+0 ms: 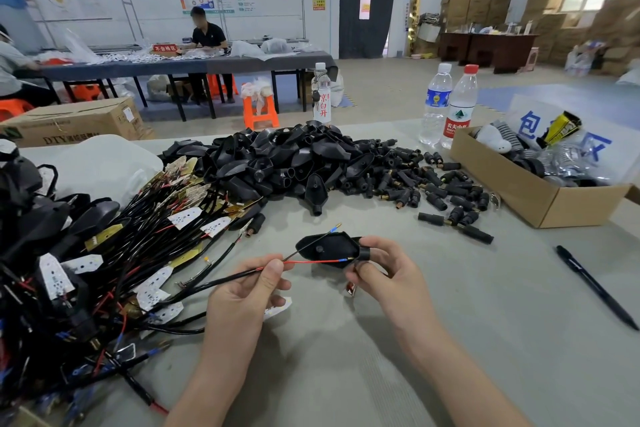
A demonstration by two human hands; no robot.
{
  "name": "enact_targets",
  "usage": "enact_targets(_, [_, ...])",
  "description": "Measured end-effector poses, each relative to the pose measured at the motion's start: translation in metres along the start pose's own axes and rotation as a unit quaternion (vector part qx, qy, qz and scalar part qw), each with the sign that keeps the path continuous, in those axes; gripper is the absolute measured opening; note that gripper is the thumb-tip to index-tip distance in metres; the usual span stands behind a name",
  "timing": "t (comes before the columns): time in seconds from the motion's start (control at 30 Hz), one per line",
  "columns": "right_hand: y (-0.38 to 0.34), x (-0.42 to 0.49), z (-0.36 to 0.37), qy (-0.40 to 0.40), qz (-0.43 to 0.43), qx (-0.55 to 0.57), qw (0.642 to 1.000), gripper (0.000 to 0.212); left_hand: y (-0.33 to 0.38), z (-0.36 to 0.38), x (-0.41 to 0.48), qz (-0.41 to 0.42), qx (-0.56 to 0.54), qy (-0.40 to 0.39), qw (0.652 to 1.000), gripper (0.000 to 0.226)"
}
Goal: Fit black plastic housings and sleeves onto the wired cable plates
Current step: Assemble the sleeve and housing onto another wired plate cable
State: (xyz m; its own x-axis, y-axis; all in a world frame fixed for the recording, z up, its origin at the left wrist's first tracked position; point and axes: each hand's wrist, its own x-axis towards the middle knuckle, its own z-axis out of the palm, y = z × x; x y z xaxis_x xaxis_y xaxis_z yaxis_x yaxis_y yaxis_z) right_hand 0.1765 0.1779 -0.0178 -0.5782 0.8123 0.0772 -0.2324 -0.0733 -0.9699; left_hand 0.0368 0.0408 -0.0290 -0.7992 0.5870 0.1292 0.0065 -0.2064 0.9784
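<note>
Black teardrop-shaped plastic housing, held just above the grey table by the right hand, whose fingers curl round its narrow neck, presumably to steady the opening for threading. Left hand pinches the black sheathed cable near its stripped end, aiming the thin red wire along the housing toward the neck. Heaped spare black housings lie beyond, tangled wired plates to the left, a black pen to the right; bare tabletop near both hands leaves room to draw the cable through.

On the table: cable bundle left, housing pile centre, box right, 2 bottles behind it, pen before it
</note>
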Motion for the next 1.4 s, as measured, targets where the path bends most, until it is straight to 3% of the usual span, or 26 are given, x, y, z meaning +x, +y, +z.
enact_targets(0.47, [0.004,0.0,0.002,0.034,0.026,0.015,0.999,0.03,0.013,0.006,-0.007,0.011,0.01,-0.019,1.0,0.019])
enact_targets(0.93, [0.012,0.005,0.003,0.038,0.081,0.096,0.991,0.03,0.008,0.006,-0.006,0.013,0.014,-0.025,1.0,0.023])
enact_targets(1.07, [0.012,0.003,0.004,0.032,0.081,0.064,0.994,0.03,0.01,0.003,-0.005,0.006,-0.031,-0.016,0.999,0.029])
enact_targets(1.23, [0.01,-0.001,0.006,0.027,0.06,-0.049,0.997,0.031,0.016,0.005,-0.006,0.008,-0.098,-0.009,0.995,0.021])
enact_targets(1.4, [0.007,-0.002,0.005,0.013,0.049,-0.084,0.995,0.03,0.017,0.005,-0.006,0.004,-0.125,-0.012,0.992,0.016])
